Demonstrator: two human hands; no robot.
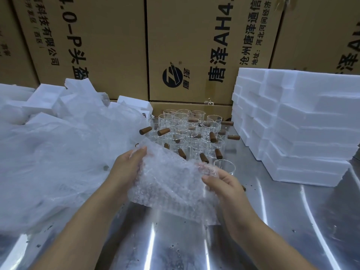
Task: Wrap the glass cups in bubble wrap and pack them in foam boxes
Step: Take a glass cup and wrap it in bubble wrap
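Centrally, just above the steel worktop (292, 221), both hands hold one crumpled sheet of bubble wrap (171, 178): the left hand (128, 164) has its fingers curled round the sheet's upper left edge, and the right hand (224, 182) pinches the right edge between thumb and fingers (whether a cup already lies inside the folds cannot be told). The sheet's lower edge hangs close over the metal. Just behind it stand the glass cups (187, 129), clustered tightly with brown handles pointing various ways. A stack of foam boxes (292, 129) walls the right side, its near corner close to the right wrist; a heap of clear plastic film (58, 152) with loose foam pieces (44, 98) crowds the left. Bare worktop lies toward the near edge, and cartons (109, 45) close the back.
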